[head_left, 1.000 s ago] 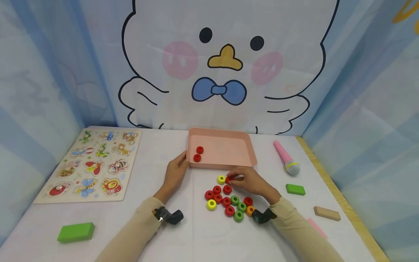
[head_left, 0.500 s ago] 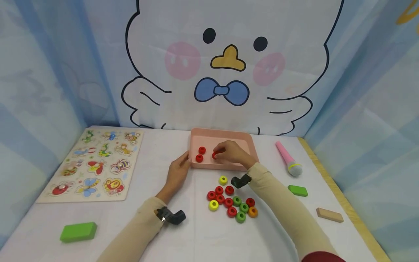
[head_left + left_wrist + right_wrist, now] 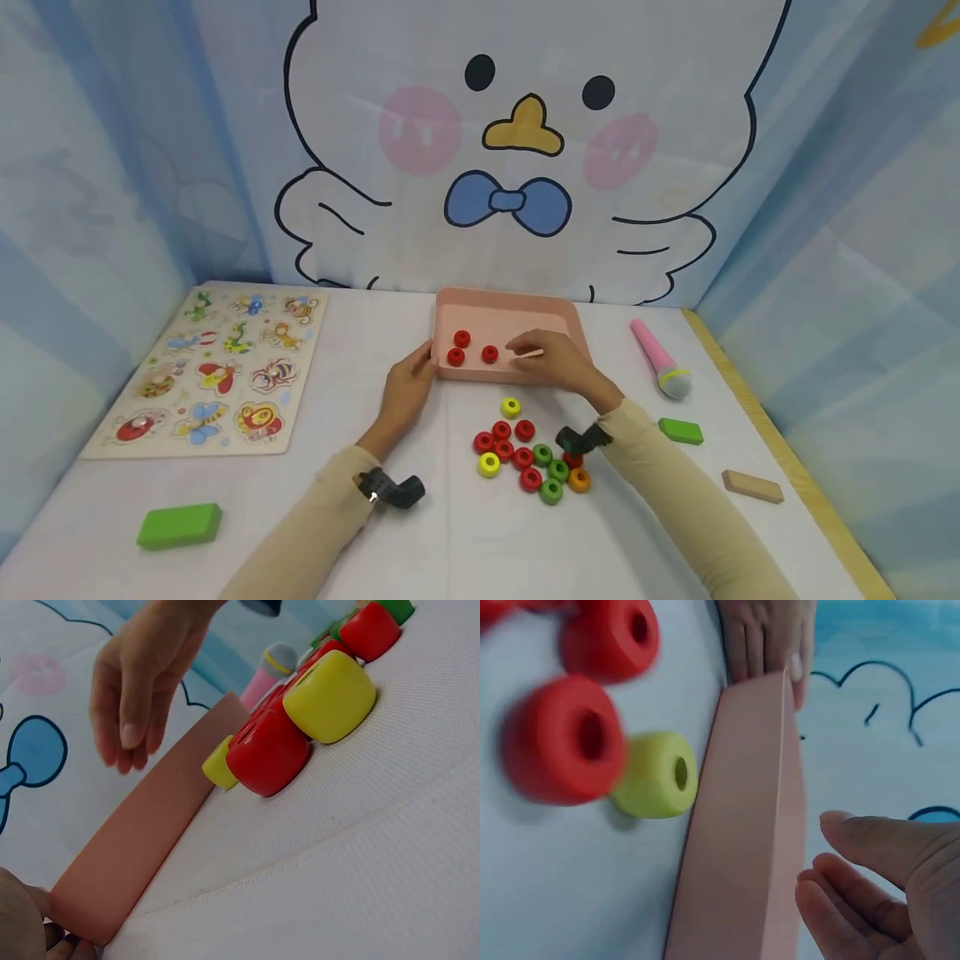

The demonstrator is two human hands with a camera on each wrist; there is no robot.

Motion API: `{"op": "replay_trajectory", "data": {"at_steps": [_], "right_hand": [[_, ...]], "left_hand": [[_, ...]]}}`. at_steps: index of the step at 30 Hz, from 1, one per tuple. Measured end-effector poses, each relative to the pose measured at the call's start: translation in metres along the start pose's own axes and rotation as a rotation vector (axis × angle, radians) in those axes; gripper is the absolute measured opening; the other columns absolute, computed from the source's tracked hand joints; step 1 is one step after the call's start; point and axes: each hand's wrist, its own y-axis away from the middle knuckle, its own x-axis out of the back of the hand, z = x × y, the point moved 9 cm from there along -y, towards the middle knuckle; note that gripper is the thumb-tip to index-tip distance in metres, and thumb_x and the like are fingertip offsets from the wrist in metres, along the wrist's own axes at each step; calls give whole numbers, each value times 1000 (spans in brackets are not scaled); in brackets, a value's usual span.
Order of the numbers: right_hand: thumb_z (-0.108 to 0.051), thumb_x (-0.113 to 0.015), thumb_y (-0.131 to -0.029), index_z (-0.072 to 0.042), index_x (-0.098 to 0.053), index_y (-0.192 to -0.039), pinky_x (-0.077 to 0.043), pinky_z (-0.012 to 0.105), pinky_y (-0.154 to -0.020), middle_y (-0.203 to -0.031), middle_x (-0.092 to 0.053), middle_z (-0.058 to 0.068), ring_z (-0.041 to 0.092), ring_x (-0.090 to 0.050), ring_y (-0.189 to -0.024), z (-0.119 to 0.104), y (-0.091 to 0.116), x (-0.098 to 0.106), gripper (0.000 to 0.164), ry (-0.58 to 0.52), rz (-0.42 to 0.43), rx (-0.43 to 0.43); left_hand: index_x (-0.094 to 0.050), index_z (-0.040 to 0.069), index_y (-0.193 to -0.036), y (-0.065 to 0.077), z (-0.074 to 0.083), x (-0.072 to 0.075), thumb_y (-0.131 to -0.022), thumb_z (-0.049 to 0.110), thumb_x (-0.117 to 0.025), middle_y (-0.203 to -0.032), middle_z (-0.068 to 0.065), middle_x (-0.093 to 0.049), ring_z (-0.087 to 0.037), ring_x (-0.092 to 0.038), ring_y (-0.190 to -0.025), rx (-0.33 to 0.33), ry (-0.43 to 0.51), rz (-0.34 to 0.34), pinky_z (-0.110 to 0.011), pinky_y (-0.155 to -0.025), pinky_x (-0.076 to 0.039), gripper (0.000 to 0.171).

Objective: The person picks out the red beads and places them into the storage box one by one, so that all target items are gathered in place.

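Note:
A shallow pink tray (image 3: 517,377) stands at the back of the table with three red ring-shaped beads (image 3: 490,354) in its left part. My left hand (image 3: 405,396) holds the tray's near left corner, thumb at the rim and fingers along the outer wall. Over the tray's right half hovers my right hand (image 3: 558,362), thumb and fingers apart and nothing between them, as the right wrist view confirms. In front of the tray lies a loose group of beads: several red ones (image 3: 522,458), green ones (image 3: 551,491), two yellow ones (image 3: 489,465) and an orange one (image 3: 579,480).
A wooden picture puzzle board (image 3: 210,375) lies at left, a green block (image 3: 180,526) before it. On the right are a pink toy microphone (image 3: 660,358), a smaller green block (image 3: 680,431) and a wooden block (image 3: 752,487). A cartoon curtain (image 3: 517,250) hangs behind.
My right hand picked a red bead from the group, carried it into the tray and let it go beside the other two, then drew back rightward. The left hand stayed at the tray.

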Motion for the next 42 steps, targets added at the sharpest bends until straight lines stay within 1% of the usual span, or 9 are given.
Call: {"op": "replay_trajectory", "data": {"at_steps": [3, 5, 10, 16, 19, 27, 35, 39, 42], "right_hand": [[-10, -70, -92, -2, -69, -117, -54, 38, -92, -113, -65, 7, 24, -63, -107, -4, 31, -1, 26, -63, -5, 32], [-9, -70, -91, -2, -69, -115, -55, 38, -91, -111, -66, 7, 24, -63, -105, -5, 47, -10, 25, -96, -47, 51], [-15, -72, -91, -5, -69, -115, -55, 32, -89, -110, -67, 4, 20, -64, -103, 1, 65, -39, 27, -134, -155, 64], [-18, -74, -90, -9, -69, -116, -55, 29, -87, -110, -66, -1, 17, -65, -102, 9, 70, -51, 28, -131, -159, 26], [-18, -73, -91, -8, -69, -117, -56, 29, -87, -111, -65, 0, 18, -65, -102, 9, 72, -52, 29, -137, -162, 24], [-17, -73, -91, -8, -69, -116, -56, 28, -87, -110, -64, 0, 17, -65, -100, 8, 73, -49, 28, -151, -146, 53], [-19, -72, -91, -9, -69, -116, -55, 29, -89, -110, -65, -2, 16, -63, -101, 8, 73, -48, 27, -120, -161, 57], [-18, -73, -90, -9, -70, -114, -55, 30, -89, -108, -66, -3, 16, -62, -100, 5, 70, -41, 26, -112, -161, 72], [-14, -74, -89, -6, -70, -113, -55, 32, -90, -107, -67, -1, 17, -63, -100, -3, 56, -25, 25, -98, -116, 86]], "left_hand": [[-48, 7, -145, -1, -1, 3, -102, 21, -54, -144, -7, -50, -22, -40, -138, 20, -7, -2, -37, -113, -32, 46], [-47, 7, -146, -1, -3, 5, -102, 23, -53, -145, -6, -49, -21, -39, -138, 32, -15, -1, -37, -113, -32, 47], [-46, 7, -147, -2, -7, 8, -103, 24, -52, -146, -6, -48, -21, -38, -139, 47, -20, 2, -37, -114, -32, 48], [-45, 8, -148, -1, -8, 4, -103, 23, -52, -147, -5, -47, -19, -37, -139, 62, 2, -2, -36, -112, -34, 48], [-44, 7, -148, 0, -8, 3, -103, 23, -52, -148, -4, -46, -19, -37, -139, 66, -2, -6, -36, -112, -35, 49], [-46, 6, -147, 0, -2, 4, -103, 21, -53, -146, -7, -48, -20, -39, -138, 33, 11, 7, -37, -112, -35, 47], [-46, 8, -147, -1, -4, 3, -102, 22, -53, -146, -5, -48, -20, -39, -138, 51, -13, 4, -37, -112, -35, 48], [-46, 8, -147, -1, -3, 0, -102, 22, -54, -146, -5, -49, -19, -39, -138, 46, -3, -6, -35, -111, -35, 48], [-46, 6, -147, 0, -2, -2, -102, 21, -54, -145, -7, -49, -20, -39, -138, 33, 5, -12, -36, -112, -35, 47]]}}
